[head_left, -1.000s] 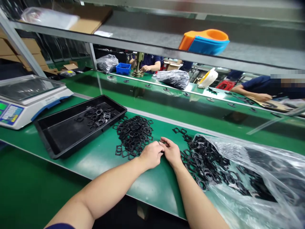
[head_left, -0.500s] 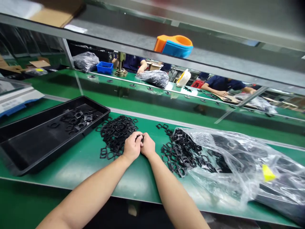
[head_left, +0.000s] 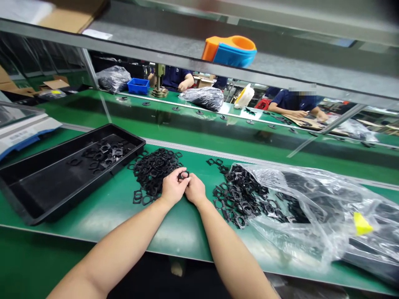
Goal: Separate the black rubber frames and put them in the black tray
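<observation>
Left hand [head_left: 173, 187] and right hand [head_left: 195, 191] are nearly closed and held together, fingers curled, with one black gasket [head_left: 183, 175] pinched between them. The hands rest at the edge of a loose gasket pile [head_left: 152, 172] just right of the black tray [head_left: 40, 185]. More gaskets lie inside the tray. A second pile [head_left: 240, 195] lies farther right of the tray, against a clear plastic bag [head_left: 299, 216] holding more gaskets. A scale [head_left: 21, 133] stands left of the tray.
</observation>
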The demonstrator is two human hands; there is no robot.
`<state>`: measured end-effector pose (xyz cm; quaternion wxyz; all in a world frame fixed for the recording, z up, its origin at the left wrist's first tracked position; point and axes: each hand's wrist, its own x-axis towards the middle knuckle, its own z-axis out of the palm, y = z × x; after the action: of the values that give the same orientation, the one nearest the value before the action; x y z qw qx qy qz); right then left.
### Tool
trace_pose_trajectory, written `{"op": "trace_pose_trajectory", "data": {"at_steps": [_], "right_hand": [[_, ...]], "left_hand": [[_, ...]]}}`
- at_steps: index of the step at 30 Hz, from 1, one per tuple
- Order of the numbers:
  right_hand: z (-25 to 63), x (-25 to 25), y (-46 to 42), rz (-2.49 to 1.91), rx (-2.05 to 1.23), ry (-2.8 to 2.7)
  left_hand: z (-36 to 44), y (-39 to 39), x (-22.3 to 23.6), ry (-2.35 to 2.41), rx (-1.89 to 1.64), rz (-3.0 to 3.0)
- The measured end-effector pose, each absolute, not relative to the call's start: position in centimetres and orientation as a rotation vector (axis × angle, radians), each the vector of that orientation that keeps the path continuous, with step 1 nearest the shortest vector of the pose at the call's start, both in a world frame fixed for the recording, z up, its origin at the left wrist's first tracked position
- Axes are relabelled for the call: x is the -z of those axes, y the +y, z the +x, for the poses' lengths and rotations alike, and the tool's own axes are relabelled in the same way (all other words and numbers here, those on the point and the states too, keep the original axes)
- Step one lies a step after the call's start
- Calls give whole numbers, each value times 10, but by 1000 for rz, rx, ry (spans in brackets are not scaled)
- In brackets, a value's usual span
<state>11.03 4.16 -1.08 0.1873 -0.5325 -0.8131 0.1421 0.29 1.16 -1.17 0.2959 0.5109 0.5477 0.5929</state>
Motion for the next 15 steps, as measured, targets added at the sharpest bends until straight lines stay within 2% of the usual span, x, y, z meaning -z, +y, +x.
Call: {"op": "trace_pose_trajectory", "data": {"at_steps": [4,9,15], "right_hand": [[116,11,45,-1480,-578,-2081],[123,13,51,-1254,-1130,-1403],[123,8,52,-1108,-1292,-1104]], "left_hand": [[0,11,10,1476,-1595,1418],[-6,10,4,1623,-1715,1531],[-9,15,8,1663,-1670,1348]]}}
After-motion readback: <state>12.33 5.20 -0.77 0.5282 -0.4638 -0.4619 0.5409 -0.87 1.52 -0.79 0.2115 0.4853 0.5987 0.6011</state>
